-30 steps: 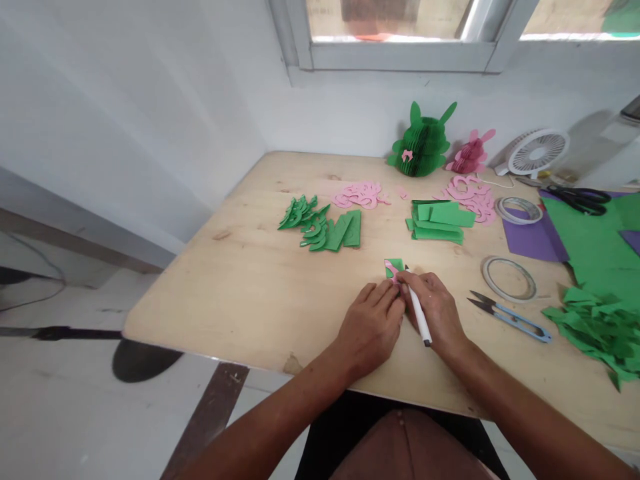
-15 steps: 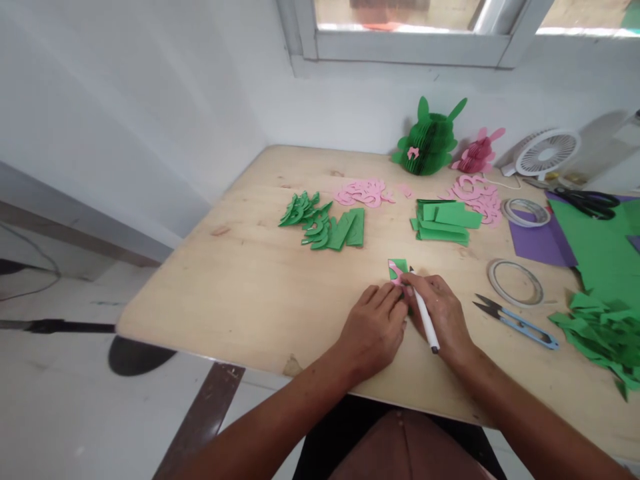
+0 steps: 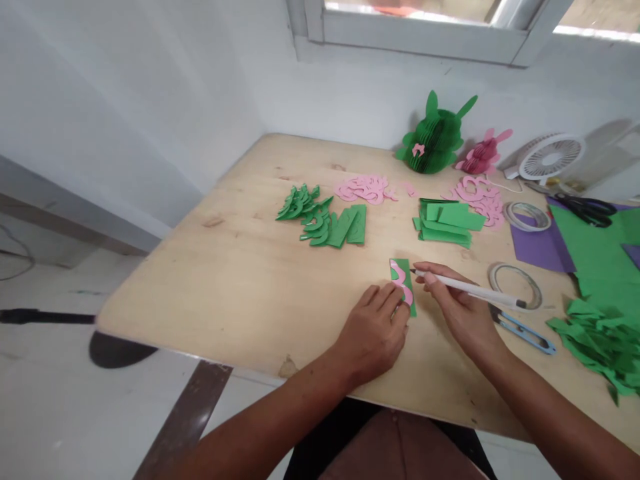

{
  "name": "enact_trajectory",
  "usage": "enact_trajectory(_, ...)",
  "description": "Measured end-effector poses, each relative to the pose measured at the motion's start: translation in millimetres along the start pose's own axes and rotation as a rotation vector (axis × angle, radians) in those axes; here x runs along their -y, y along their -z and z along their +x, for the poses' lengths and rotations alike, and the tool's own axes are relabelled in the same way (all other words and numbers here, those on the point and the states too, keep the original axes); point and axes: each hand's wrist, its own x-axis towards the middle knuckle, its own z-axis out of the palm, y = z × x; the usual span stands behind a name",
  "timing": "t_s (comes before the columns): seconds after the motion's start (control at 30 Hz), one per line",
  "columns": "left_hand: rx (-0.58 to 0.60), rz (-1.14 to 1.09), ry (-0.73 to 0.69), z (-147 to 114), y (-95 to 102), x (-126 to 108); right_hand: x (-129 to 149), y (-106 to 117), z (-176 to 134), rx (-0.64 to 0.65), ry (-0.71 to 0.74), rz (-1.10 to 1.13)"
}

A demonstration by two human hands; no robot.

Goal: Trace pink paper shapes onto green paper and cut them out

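Observation:
In the head view a narrow green paper strip [image 3: 409, 310] lies on the table with a wavy pink paper cut-out [image 3: 399, 273] on top of it. My left hand [image 3: 376, 327] rests on their lower left part, fingers laid flat and pressing them down. A slim white marker [image 3: 465, 287] is gripped in my right hand [image 3: 457, 303], closed around it. Its dark tip points left, close to the strip's right edge near the top. The marker's back end slants out over a tape roll [image 3: 493, 275]. My right hand partly covers blue-handled thread snips [image 3: 525, 331].
Folded green pieces [image 3: 343, 227], green strips [image 3: 450, 222] and pink cut-outs [image 3: 367, 189] lie beyond my hands. Green scraps [image 3: 600, 347], purple paper [image 3: 540, 247], another tape roll [image 3: 527, 217] and black scissors [image 3: 587, 209] sit right. Paper figures [image 3: 435, 143] and a fan [image 3: 553, 158] stand behind.
My right hand has moved right, off the paper, and the marker has swung from pointing down toward me to slanting rightward. More of the green strip and pink cut-out shows. My left hand stays put.

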Motion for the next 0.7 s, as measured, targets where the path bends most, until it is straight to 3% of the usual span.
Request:
enact_trajectory(0.23, -0.031, -0.011, 0.011, 1, -0.3, 0, -7, -25, 11, -0.022, -0.094, 0.215)
enact_trajectory(0.7, 0.006, -0.025, 0.037, -1, -0.9, -1, -11, -25, 14, -0.027, -0.010, 0.016)
